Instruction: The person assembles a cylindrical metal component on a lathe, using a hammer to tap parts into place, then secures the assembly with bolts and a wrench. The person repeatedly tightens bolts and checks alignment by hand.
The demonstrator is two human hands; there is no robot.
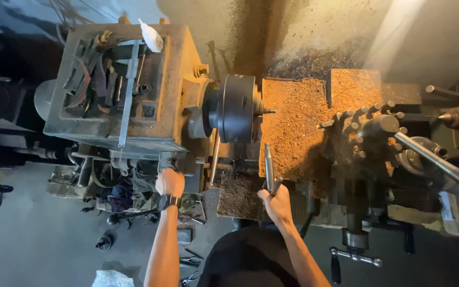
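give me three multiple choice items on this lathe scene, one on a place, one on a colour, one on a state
1. Where is the left hand?
A. on the front edge of the headstock
B. on the turret
C. on the floor

2. What colour are the chips that cover the bed?
A. blue
B. orange-brown
C. white

3. What is the right hand's state?
A. open, flat on the chips
B. closed on a slim metal lever
C. holding a rag

Answers:
1 A, the hand sits at the lower edge of the headstock, beside the chuck.
2 B, the chips look orange-brown in this light.
3 B, its fingers wrap round the lever.
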